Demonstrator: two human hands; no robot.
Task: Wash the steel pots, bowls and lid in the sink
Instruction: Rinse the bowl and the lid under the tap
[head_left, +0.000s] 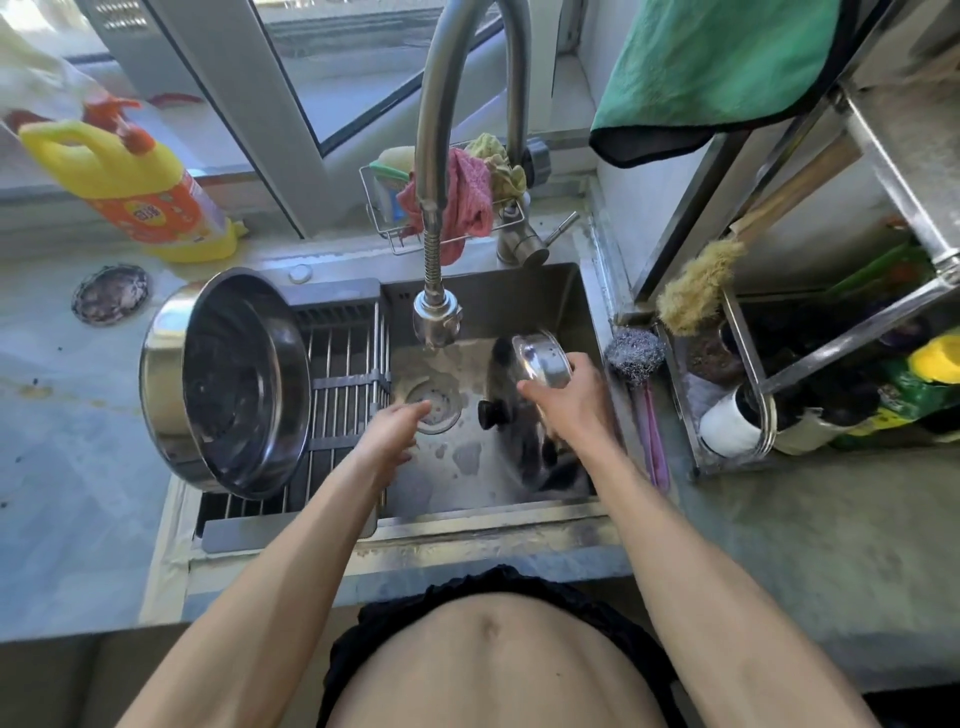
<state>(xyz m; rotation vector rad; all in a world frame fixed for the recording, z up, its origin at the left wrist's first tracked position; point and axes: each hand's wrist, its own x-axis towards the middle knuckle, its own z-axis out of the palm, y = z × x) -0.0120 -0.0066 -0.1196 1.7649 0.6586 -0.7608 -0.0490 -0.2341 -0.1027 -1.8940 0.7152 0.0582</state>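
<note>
A pot (234, 384) lies tilted on the rack (345, 395) over the sink's (519, 296) left side. A lid (506, 410) lies in the sink, right of the drain (434, 410). A scourer (634, 356) sits right of the sink.

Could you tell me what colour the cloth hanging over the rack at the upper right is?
The cloth is green with a dark edge, shown in the head view.

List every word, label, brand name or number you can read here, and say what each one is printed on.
No text here can be read.
Yellow detergent bottle: its orange label carries a logo and small print, too blurred to read.
Green and yellow packages in the rack on the right: printed patches, too blurred to read.
Steel pot, small steel bowl and tap: no markings visible.
</note>
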